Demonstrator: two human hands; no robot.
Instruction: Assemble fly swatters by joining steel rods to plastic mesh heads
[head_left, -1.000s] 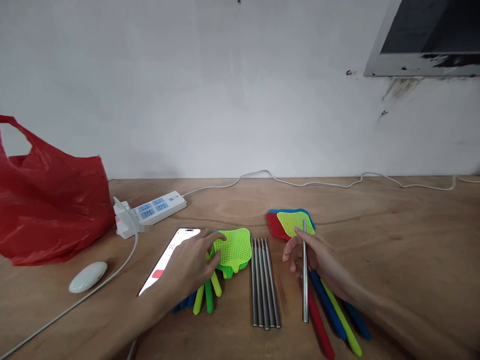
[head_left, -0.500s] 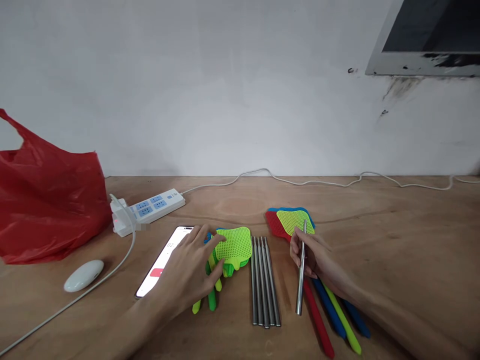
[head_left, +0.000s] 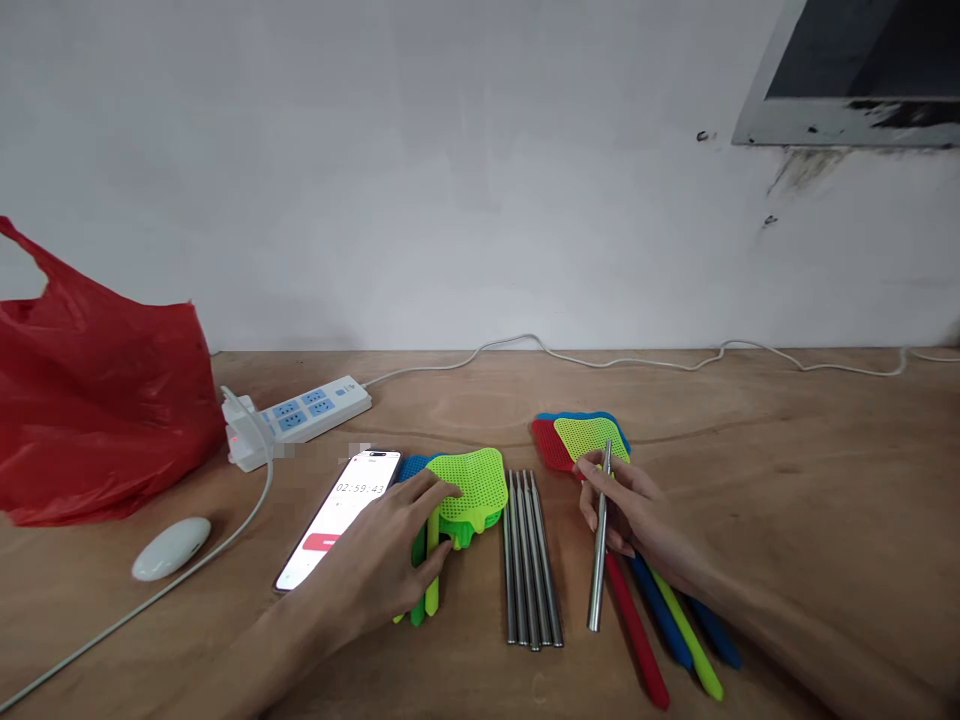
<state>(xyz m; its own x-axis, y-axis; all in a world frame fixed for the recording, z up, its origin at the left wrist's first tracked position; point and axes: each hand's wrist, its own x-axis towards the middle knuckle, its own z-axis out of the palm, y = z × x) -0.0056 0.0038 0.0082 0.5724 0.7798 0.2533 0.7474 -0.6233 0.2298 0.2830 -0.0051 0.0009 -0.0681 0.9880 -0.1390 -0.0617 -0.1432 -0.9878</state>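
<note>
My right hand (head_left: 626,510) grips a slim silver metal rod (head_left: 600,560), slanted with its thicker end toward me. Beneath that hand lie fly swatters with a red head (head_left: 551,444), a yellow-green head (head_left: 589,440) and a blue one; their handles stretch toward me. My left hand (head_left: 390,555) rests over a second pile of swatters, fingers curved and apart, beside a yellow-green handle (head_left: 433,560). A yellow-green swatter head (head_left: 476,485) tops that pile, with green and blue ones partly hidden below. Between the hands, several matching metal rods (head_left: 531,570) lie side by side.
A phone (head_left: 330,520) showing a timer lies partly under my left forearm. Farther left are a white rounded device (head_left: 171,549), a power strip (head_left: 319,408) and a red plastic bag (head_left: 105,410). A white cable (head_left: 600,362) runs along the wall.
The yellow-green handle beside my left hand has shifted and straightened, and that hand has moved slightly down, uncovering more phone screen. My right hand still holds the rod, its lower end slightly farther left.
</note>
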